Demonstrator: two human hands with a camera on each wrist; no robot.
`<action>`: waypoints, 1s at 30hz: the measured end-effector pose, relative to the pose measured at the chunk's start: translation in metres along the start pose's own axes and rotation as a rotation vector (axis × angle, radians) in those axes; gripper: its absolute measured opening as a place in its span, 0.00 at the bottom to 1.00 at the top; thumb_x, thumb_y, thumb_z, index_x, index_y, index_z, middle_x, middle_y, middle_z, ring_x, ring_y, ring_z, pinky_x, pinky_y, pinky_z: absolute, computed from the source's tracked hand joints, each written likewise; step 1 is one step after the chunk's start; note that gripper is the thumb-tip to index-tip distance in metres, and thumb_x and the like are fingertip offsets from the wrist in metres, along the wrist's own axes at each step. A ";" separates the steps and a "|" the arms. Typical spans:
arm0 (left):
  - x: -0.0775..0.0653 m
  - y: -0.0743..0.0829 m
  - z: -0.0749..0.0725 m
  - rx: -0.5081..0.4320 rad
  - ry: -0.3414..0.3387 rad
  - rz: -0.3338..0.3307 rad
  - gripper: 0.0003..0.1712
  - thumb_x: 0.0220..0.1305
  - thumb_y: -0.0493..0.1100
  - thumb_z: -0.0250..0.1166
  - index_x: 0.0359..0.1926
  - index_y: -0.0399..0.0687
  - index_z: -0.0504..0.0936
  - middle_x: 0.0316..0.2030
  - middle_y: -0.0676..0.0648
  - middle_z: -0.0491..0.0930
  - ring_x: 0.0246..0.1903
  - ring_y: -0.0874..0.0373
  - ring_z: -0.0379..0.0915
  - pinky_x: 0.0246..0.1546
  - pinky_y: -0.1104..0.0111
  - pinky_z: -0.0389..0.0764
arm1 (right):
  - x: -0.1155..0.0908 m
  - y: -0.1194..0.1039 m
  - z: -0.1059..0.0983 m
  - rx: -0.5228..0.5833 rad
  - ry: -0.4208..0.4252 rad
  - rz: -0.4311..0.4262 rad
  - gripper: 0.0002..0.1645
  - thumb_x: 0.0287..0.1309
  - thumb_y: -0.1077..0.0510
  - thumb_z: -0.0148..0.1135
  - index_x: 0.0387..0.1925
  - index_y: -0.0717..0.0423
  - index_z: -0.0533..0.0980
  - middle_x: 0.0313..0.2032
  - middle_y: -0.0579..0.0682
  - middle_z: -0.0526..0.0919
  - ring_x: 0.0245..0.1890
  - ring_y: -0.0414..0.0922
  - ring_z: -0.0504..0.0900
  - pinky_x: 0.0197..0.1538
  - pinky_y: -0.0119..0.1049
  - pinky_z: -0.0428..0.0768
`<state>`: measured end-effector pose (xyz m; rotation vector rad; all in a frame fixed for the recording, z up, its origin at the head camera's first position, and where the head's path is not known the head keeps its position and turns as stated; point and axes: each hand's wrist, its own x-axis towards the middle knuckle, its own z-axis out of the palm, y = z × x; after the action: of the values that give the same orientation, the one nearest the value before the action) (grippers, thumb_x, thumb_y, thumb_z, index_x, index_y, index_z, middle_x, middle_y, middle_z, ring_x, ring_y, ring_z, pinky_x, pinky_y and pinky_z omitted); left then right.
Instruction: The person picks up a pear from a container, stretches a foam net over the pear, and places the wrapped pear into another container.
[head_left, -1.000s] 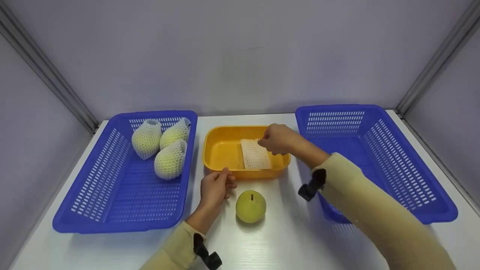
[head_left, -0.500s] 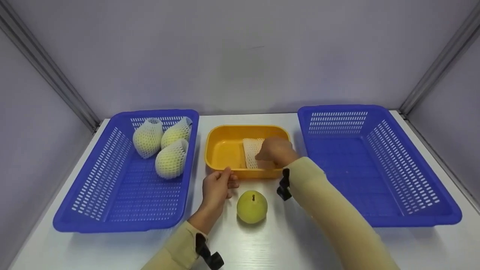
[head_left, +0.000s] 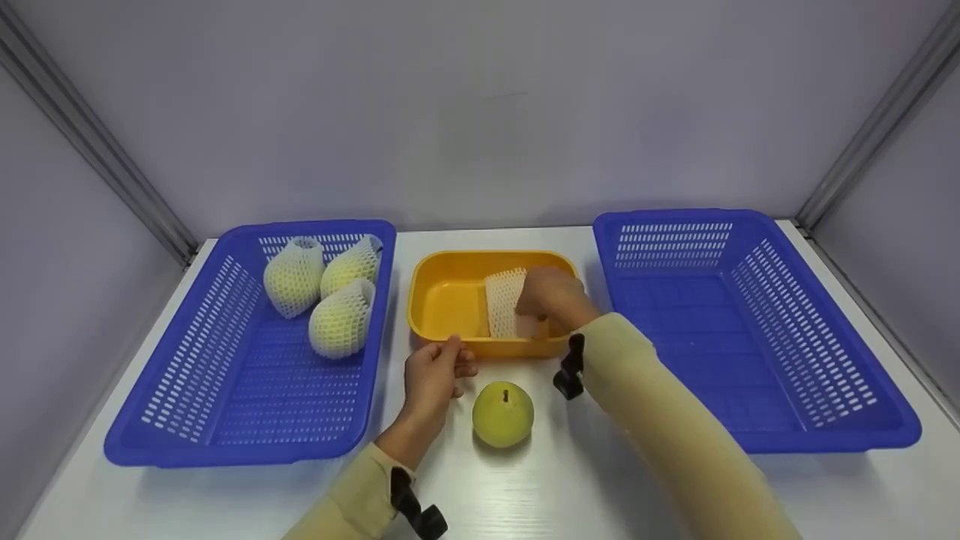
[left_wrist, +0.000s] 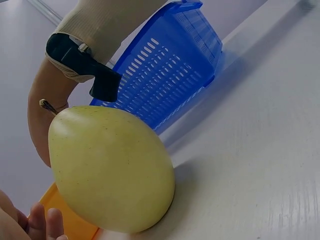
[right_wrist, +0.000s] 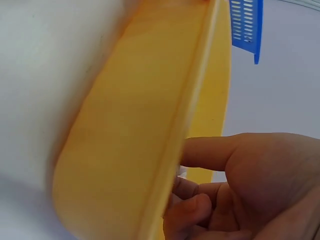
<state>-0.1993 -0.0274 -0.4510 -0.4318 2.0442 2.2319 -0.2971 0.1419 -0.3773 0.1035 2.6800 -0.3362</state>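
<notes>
Inside the yellow plastic box [head_left: 450,300], my right hand [head_left: 553,296] reaches down with curled fingers and pinches a white foam fruit net [head_left: 504,304]. In the right wrist view, a bit of white net shows between the thumb [right_wrist: 207,152] and fingers, with the box wall hiding the fingertips. My left hand [head_left: 431,379] lies at the front of the box, thumb tip right at its rim and the other fingers loosely bent. A bare yellow-green pear [head_left: 503,414] stands stem up on the table, to the right of the left hand.
In the left blue basket [head_left: 255,446] lie three pears, one of them a net-wrapped pear [head_left: 339,322] near the basket's right wall. Another blue basket [head_left: 750,442] stands to the right, beside the right forearm. A grey wall [head_left: 480,127] closes the back of the white table [head_left: 517,502].
My right hand has come down and toward me onto the net, whose far edge has since shifted slightly away from me. The left hand and the pear stay in place.
</notes>
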 end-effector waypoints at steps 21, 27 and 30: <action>0.000 0.002 0.000 0.002 0.009 -0.032 0.16 0.78 0.46 0.56 0.39 0.37 0.81 0.31 0.45 0.84 0.25 0.61 0.79 0.18 0.74 0.70 | -0.038 0.008 -0.042 0.057 0.134 -0.175 0.17 0.65 0.47 0.66 0.34 0.59 0.78 0.28 0.50 0.77 0.28 0.45 0.73 0.32 0.34 0.74; -0.001 0.002 -0.002 -0.013 -0.013 -0.040 0.17 0.78 0.48 0.57 0.41 0.37 0.81 0.29 0.47 0.83 0.24 0.62 0.79 0.17 0.74 0.69 | -0.061 0.014 -0.051 0.085 0.200 -0.319 0.30 0.64 0.49 0.67 0.12 0.50 0.62 0.13 0.42 0.57 0.15 0.39 0.56 0.21 0.31 0.54; -0.002 0.002 -0.004 -0.003 -0.009 -0.034 0.19 0.77 0.49 0.57 0.39 0.36 0.81 0.25 0.50 0.79 0.22 0.63 0.76 0.16 0.75 0.67 | -0.072 0.018 -0.055 0.108 0.219 -0.376 0.29 0.64 0.51 0.67 0.13 0.50 0.63 0.14 0.42 0.58 0.16 0.38 0.57 0.22 0.31 0.56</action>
<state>-0.1974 -0.0313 -0.4486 -0.4526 2.0139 2.2131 -0.2526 0.1719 -0.3017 -0.3557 2.8901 -0.6166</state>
